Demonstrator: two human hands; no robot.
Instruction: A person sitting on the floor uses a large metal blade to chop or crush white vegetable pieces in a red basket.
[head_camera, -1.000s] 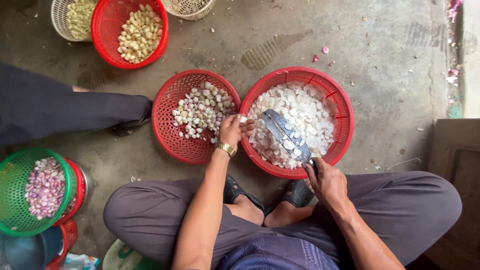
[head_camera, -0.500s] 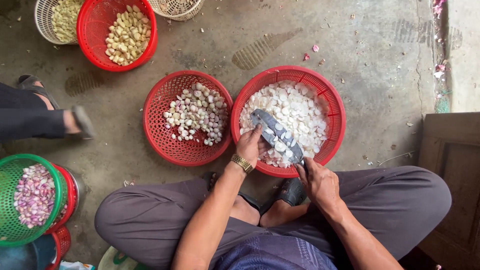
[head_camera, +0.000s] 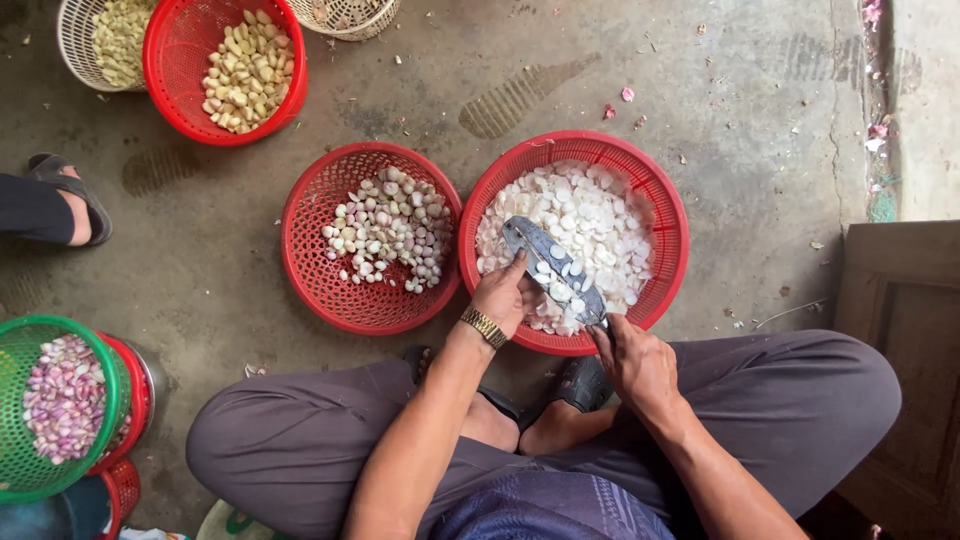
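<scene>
I squat over two red baskets on a concrete floor. My right hand (head_camera: 632, 362) grips the handle of a broad knife (head_camera: 553, 268), whose blade lies over the right red basket (head_camera: 668, 213) of white peeled slices. My left hand (head_camera: 506, 298), with a gold wristwatch, rests at the blade's edge over that basket's near rim, fingers curled on something small that I cannot make out. The left red basket (head_camera: 311, 266) holds peeled whole cloves with pinkish tips.
Another person's sandalled foot (head_camera: 66, 199) is at the left. A red basket of yellowish cloves (head_camera: 226, 64) and two pale baskets stand at the top. A green basket of purple shallots (head_camera: 58, 404) sits at lower left. A wooden panel (head_camera: 905, 352) is at the right.
My left hand has shifted from the gap between the two baskets to the knife blade over the right basket. The other person's leg has drawn back to the left.
</scene>
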